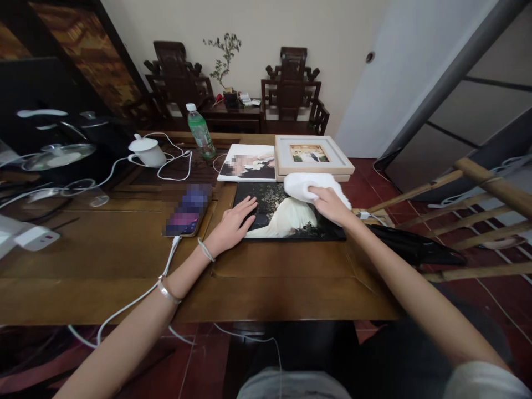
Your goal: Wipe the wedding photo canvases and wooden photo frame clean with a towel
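head view, as i follow it remotely: the right hand (328, 202) is clenched on a white cloth (305, 185); the left hand (233, 224) lies flat, grasping nothing, on a dark photo panel (276, 213). the panel lies directly beneath the grip and extends leftward from it, the cloth covering part of its far right side. the supporting surface is a brown wooden table (291, 277), glossy between the grip and me. just beyond the grip: a pale framed picture (310, 153); beside that, to the left, a white-edged print (249, 170). well left of the grip: a phone (187, 210), a green-labelled bottle (201, 133) and a lidded white cup (147, 152). the room, far beyond the grip: two carved chairs (293, 88), a potted plant (230, 97) between them, and a pale wall (291, 22). right of the grip: red floor tiles (368, 183) and a bamboo rack (490, 183).
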`<action>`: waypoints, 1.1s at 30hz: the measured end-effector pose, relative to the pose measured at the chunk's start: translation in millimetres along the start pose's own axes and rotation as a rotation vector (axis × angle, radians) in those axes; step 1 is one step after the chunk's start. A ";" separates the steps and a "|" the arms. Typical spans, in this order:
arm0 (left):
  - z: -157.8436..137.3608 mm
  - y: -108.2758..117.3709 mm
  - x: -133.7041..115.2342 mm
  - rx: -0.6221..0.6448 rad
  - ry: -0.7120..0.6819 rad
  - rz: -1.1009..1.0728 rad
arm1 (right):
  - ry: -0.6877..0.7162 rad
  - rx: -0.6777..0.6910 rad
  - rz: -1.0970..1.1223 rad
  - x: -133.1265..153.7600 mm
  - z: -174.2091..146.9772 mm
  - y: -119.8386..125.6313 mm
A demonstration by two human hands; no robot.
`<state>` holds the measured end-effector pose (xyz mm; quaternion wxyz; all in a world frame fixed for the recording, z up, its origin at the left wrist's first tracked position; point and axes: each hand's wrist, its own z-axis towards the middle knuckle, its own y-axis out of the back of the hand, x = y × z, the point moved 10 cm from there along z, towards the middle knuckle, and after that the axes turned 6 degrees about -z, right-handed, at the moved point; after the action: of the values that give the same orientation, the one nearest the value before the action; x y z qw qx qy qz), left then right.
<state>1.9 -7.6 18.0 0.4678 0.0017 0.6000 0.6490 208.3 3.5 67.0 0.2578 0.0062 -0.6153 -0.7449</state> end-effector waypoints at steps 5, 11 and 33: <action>-1.6 2.0 -0.9 -0.003 0.035 0.012 | 0.111 0.074 -0.170 21.7 -68.4 -8.6; -0.8 2.3 5.2 -0.003 0.088 0.015 | 0.216 0.245 -0.155 70.0 -129.3 -16.3; -0.3 1.0 8.0 0.027 0.122 0.053 | 0.281 0.130 -0.262 39.5 -71.9 -17.0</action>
<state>-3.4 -2.9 14.2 0.4132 -0.0156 0.6357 0.6518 191.1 -75.8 46.0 0.2411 0.2069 -0.6140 -0.7225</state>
